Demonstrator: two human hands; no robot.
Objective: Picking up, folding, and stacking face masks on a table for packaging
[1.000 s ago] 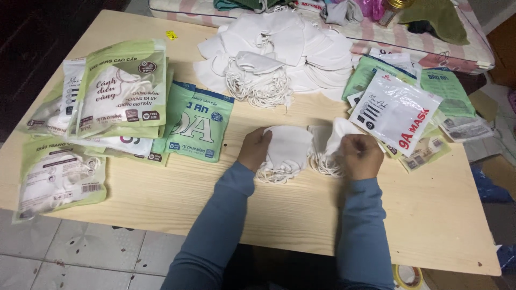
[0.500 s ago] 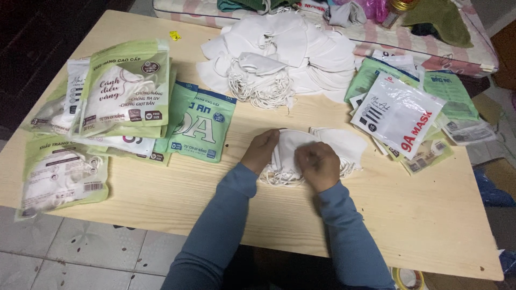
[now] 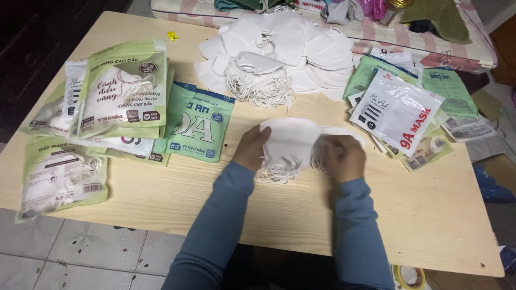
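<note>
Two hands were closed on one small stack of white face masks (image 3: 290,140) near the middle of the pale wooden table (image 3: 430,215), and from my remote seat the grip looked chosen to keep the stack square. My left hand (image 3: 252,149) clasped the stack's left edge, fingers curled behind it and the thumb in front. My right hand (image 3: 345,157) was folded over its right side, fingers bent down across the top mask, so the pile was squeezed between the two palms. The stack stood slightly raised at its upper edge, while its white elastic ear loops (image 3: 277,173) hung loose below and touched the tabletop. I judged that this two-sided hold kept the thin masks from sliding apart. Beyond my hands, at the far edge of the table, lay a big loose heap of white masks (image 3: 279,51) with its loops tangled toward me, within easy reach as a supply. To the left sat green printed pouches already holding masks (image 3: 121,91), overlapping one another, with one flat green pouch (image 3: 200,126) just beside my left hand. To the right lay a fan of flat pouches, a white and clear one (image 3: 395,110) on top.
</note>
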